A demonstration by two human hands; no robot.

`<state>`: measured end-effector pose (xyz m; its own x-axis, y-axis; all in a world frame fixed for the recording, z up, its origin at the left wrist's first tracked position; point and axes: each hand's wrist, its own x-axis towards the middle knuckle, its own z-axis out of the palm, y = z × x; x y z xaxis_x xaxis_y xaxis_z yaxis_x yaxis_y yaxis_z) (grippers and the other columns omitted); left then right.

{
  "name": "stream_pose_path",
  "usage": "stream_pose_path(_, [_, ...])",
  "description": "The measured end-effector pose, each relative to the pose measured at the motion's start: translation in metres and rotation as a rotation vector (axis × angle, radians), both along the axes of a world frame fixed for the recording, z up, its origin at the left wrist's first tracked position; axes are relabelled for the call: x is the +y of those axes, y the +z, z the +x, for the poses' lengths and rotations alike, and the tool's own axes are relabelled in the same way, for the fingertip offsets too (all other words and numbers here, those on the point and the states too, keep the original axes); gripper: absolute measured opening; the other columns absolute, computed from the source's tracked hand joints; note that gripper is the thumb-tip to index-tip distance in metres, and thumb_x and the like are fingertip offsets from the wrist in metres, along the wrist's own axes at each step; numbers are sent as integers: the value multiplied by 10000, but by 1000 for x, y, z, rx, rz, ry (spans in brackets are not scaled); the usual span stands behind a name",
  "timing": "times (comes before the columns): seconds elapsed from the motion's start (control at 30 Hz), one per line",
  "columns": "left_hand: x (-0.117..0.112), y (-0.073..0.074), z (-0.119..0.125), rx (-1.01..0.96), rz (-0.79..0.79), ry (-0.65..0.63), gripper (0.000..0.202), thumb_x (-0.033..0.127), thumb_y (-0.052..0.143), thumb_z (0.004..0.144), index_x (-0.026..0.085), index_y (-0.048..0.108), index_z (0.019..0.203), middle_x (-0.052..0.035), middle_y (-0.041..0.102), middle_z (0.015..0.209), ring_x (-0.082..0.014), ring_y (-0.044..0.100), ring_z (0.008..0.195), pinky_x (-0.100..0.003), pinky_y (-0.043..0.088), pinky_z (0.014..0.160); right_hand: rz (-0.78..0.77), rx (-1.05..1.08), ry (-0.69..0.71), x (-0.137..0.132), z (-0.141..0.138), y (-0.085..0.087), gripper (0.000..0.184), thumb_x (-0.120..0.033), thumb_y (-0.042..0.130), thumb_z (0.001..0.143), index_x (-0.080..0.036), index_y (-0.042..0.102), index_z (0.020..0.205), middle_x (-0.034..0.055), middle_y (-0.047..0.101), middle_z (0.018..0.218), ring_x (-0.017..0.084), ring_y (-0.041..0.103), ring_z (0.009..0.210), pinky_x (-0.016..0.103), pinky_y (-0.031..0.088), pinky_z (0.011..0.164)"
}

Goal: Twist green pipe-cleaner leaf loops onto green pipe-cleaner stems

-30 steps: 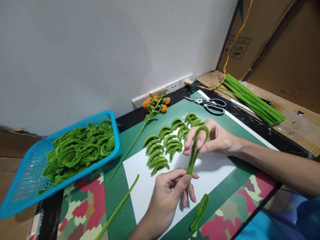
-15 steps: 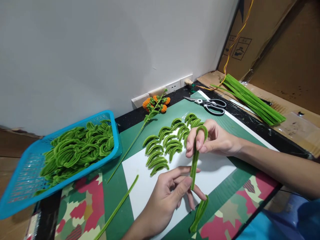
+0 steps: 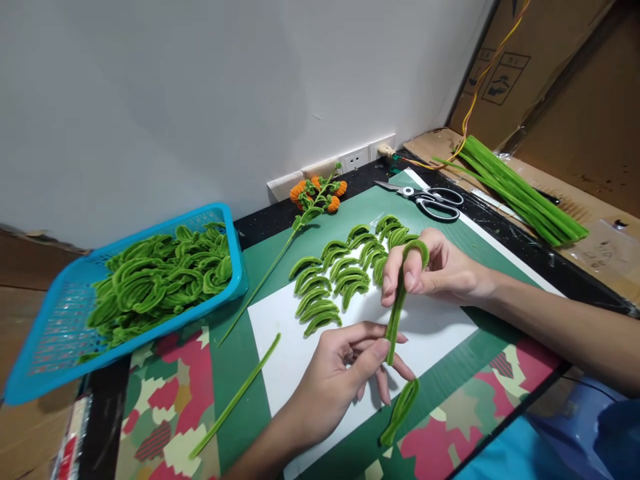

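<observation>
The right hand (image 3: 443,270) pinches a green loop (image 3: 397,315), tail toward seven o'clock; the left hand (image 3: 343,373) is there, its grip's closure unclear. Curved pieces (image 3: 320,309) at ten o'clock seem finished, straight stems (image 3: 523,193) at two unworked.

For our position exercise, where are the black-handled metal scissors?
In the head view, the scissors lie right of centre, near the far corner of the green mat, between the orange-flowered fuzzy stem and the bundle of fuzzy green sticks.

Two hands (image 3: 336,380), two green loops (image 3: 399,310), one basket (image 3: 239,267), one pair of scissors (image 3: 409,192), one flower sprig (image 3: 310,215), perhaps twenty laid-out strips (image 3: 320,310)
</observation>
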<state>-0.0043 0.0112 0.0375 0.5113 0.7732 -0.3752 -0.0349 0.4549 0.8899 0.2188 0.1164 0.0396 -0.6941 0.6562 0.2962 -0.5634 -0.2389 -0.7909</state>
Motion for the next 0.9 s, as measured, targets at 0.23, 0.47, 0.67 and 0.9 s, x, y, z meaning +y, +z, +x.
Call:
stream_pose_path(0.23, [-2,3,4,-26,-16,17,351,444,801,977,99,840,1024,-134,838,815,-111,640,523,-208,480,510,-25,-42,98,-1,2,3,52,-201,853,936,-177,868,892,128,851,1088,230,850,947,352,699,896])
stream_pose_path(0.47, [-2,4,6,46,-2,-6,262,339,806,957,120,758,822,-102,816,781,-98,610,527,-208,514,547,-51,-38,136,-3,4,1,56,-225,851,939,-182,872,910,141,850,1096,245,849,920,372,701,855])
stream_pose_path(0.67, [-2,4,7,74,19,-27,293,324,731,988,133,715,767,-87,786,729,-105,589,537,-219,493,565,-69,-47,91,-6,6,2,97,-251,830,957,-195,880,1017,139,849,1093,232,843,884,371,694,856])
stream_pose_path(0.9, [-2,5,7,86,15,-27,277,290,742,971,134,758,743,-85,790,734,-107,571,530,-233,477,558,-83,-56,57,-4,7,5,206,-377,824,960,-183,889,985,152,849,1074,239,840,858,377,692,862])
